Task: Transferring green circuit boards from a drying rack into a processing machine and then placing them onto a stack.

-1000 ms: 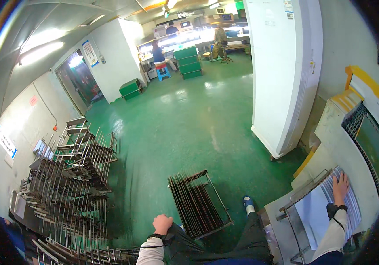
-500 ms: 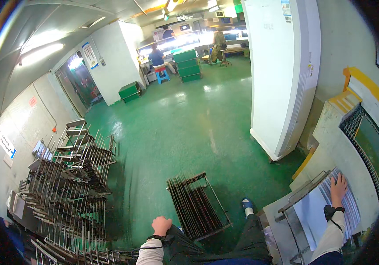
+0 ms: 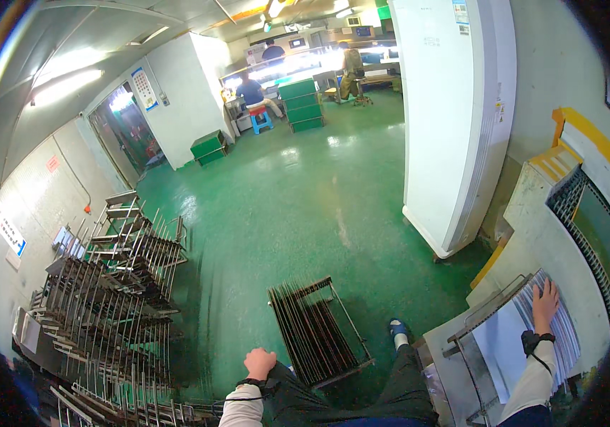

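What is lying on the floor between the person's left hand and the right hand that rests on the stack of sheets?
In the head view, a dark metal rack lies on the green floor between the left hand and right hand, plus the person's leg.

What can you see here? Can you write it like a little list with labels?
Place: workshop with a green floor
Left hand: closed in a fist, resting on the person's knee, holding nothing that shows
Right hand: flat, fingers spread, on a stack of thin white sheets
Sheets: lying in a metal tray on a grey machine
By the left hand: a wire rack of dark thin plates on the floor
Far left: piled empty metal racks
Background: a seated person near green crates
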Demonstrator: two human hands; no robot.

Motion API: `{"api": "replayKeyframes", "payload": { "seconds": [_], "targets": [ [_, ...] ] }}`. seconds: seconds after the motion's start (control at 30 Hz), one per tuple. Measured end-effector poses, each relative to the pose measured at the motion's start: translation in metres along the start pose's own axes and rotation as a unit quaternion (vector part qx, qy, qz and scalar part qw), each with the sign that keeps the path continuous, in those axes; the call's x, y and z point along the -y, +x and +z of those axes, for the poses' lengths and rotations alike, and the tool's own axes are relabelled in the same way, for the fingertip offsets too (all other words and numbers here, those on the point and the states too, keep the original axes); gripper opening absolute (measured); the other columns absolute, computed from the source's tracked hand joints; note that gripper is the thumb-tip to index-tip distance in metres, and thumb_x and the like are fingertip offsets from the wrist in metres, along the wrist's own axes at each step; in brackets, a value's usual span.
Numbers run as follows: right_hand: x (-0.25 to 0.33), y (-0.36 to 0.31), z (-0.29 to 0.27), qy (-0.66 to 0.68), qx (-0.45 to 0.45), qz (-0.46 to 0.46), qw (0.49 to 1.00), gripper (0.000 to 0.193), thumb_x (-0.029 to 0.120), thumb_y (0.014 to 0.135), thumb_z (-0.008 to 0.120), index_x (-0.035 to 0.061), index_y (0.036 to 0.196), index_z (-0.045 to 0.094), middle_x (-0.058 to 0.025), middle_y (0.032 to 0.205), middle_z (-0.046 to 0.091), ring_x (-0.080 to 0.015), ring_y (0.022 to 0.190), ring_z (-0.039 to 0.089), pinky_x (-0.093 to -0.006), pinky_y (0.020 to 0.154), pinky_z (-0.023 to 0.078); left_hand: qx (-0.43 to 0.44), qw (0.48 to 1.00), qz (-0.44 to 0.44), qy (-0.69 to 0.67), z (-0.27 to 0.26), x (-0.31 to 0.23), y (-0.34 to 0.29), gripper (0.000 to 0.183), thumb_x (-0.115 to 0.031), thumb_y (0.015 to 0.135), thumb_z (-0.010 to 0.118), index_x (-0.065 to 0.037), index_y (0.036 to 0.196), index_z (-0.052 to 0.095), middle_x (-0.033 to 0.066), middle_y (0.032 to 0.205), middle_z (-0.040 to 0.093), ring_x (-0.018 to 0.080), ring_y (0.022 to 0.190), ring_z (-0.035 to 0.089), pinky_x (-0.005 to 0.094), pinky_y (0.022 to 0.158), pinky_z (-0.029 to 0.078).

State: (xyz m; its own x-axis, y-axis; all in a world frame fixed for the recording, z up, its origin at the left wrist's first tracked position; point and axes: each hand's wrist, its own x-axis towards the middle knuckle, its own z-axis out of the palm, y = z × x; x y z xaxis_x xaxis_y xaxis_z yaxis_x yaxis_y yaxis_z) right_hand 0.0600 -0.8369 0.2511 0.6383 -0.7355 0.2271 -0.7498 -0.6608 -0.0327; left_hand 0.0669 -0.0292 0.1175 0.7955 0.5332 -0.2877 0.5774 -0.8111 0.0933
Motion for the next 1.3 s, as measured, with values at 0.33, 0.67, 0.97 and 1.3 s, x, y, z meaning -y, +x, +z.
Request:
{"api": "replayKeyframes", "payload": {
  "seconds": [0.33,0.67,0.97,1.3],
  "targets": [
    [-0.002,0.001,0.003,-0.012,-0.008,-0.01,1.0,0.061,0.052,0.097,0.044,0.0198,0.148,0.038,-0.0093,0.151,0.038,-0.0369,0.136,0.036,-0.0552,0.11,0.03,0.002,1.0,0.002,-0.018,0.0,-0.001,0.0,0.042,-0.036,0.075,0.056,-0.005,0.098,0.073,0.0193,0.106,0.069,0.0394,0.102,0.064,0.0483,0.088,0.051],
    [-0.001,-0.001,0.0,-0.02,-0.012,-0.005,1.0,0.06,0.052,0.097,0.044,0.0193,0.146,0.04,-0.0092,0.15,0.039,-0.0347,0.136,0.038,-0.0528,0.11,0.031,-0.01,1.0,0.004,-0.018,0.005,0.0,0.002,0.042,-0.036,0.075,0.057,-0.006,0.098,0.074,0.0195,0.105,0.069,0.0393,0.102,0.064,0.0485,0.088,0.051],
    [0.004,-0.003,-0.001,-0.014,-0.014,-0.002,1.0,0.059,0.051,0.097,0.045,0.0184,0.146,0.041,-0.0089,0.15,0.039,-0.0334,0.137,0.037,-0.0522,0.11,0.031,-0.01,1.0,0.0,-0.01,0.002,0.0,0.0,0.041,-0.037,0.076,0.057,-0.006,0.098,0.074,0.0185,0.104,0.069,0.0384,0.102,0.064,0.0476,0.089,0.051],
    [0.004,-0.004,-0.005,-0.005,-0.01,0.001,1.0,0.058,0.05,0.097,0.045,0.0176,0.145,0.041,-0.0095,0.149,0.04,-0.0329,0.137,0.036,-0.0505,0.111,0.03,-0.032,0.999,0.013,-0.013,0.005,0.002,0.002,0.043,-0.038,0.074,0.057,-0.006,0.098,0.072,0.0209,0.103,0.069,0.0411,0.099,0.065,0.0475,0.087,0.052]
  ]
}}
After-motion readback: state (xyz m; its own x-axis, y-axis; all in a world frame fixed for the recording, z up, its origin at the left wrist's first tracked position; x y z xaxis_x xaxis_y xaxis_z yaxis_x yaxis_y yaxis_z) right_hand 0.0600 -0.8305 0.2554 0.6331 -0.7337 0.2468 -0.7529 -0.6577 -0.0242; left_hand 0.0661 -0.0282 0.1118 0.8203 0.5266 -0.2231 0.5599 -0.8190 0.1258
